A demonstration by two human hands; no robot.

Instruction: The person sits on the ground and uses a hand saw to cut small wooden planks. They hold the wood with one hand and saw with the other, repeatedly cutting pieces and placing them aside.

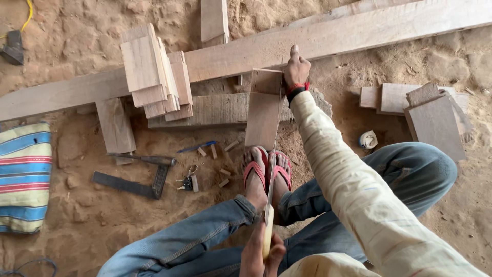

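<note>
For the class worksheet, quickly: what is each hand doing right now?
Left hand: closed around the handsaw handle.
Right hand: gripping the top edge of the wooden board.

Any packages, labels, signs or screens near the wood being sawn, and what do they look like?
No signs, screens or readable labels show.
Small white crumpled wrapper or pot: on the sand right of the sawn board, beside the stacked offcuts; too small to tell which.
Striped bag: left edge, blue, red and yellow bands.
</note>
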